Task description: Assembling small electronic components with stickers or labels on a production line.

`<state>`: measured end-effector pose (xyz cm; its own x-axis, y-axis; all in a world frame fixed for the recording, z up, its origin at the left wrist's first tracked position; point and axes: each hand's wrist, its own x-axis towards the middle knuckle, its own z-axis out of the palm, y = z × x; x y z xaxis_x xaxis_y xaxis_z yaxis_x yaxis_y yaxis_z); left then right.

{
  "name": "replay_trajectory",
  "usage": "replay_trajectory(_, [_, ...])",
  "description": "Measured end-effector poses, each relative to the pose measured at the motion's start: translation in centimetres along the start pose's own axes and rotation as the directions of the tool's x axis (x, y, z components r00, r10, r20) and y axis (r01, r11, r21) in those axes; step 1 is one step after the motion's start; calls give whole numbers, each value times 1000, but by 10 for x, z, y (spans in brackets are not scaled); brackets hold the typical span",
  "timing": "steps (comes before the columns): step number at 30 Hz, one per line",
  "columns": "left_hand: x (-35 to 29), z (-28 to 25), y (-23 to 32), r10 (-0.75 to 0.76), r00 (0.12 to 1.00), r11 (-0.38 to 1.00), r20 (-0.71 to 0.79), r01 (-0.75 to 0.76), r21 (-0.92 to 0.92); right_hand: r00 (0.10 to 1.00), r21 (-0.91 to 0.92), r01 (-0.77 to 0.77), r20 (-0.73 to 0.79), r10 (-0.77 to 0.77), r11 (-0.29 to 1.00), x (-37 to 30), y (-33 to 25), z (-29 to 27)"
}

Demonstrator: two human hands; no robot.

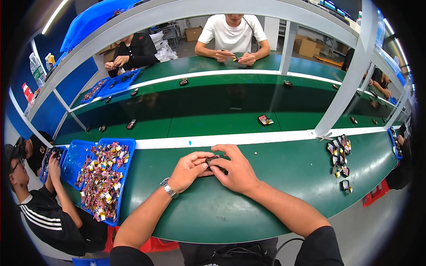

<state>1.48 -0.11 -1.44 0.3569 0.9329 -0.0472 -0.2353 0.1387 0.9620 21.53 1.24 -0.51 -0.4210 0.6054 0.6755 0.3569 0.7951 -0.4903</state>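
Observation:
Over the green worktop, my left hand (189, 170) and my right hand (236, 168) meet around a small black plastic casing (212, 162). Fingers of both hands press on it from either side and hide much of it, so its inside cannot be made out. A metal watch sits on my left wrist. To the left lies a blue tray (126, 177) heaped with small parts (103, 186) in dark red, white and yellow. Off to the right, several black casings with reddish and yellow parts form a loose pile (339, 155).
Beyond a white rail (173, 142), a green conveyor belt (213, 126) carries scattered casings, one reddish (265, 120). A grey metal post (344, 75) rises at the right. Tweezers (326, 136) lie by the pile. Co-workers sit opposite and at the left; another blue tray (76, 155) stands there.

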Motion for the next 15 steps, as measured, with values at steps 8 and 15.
replay_trajectory(8, [-2, -5, -3, 2, 999, 999, 42, 0, -43, 999, 29, -4, 38, 3, 1000, 0, -2, -1])
replay_trajectory(15, [0, 2, -2, 57, 997, 998, -50, -57, 1, 995, 122, -84, 62, 76, 989, 0, -1, 4])
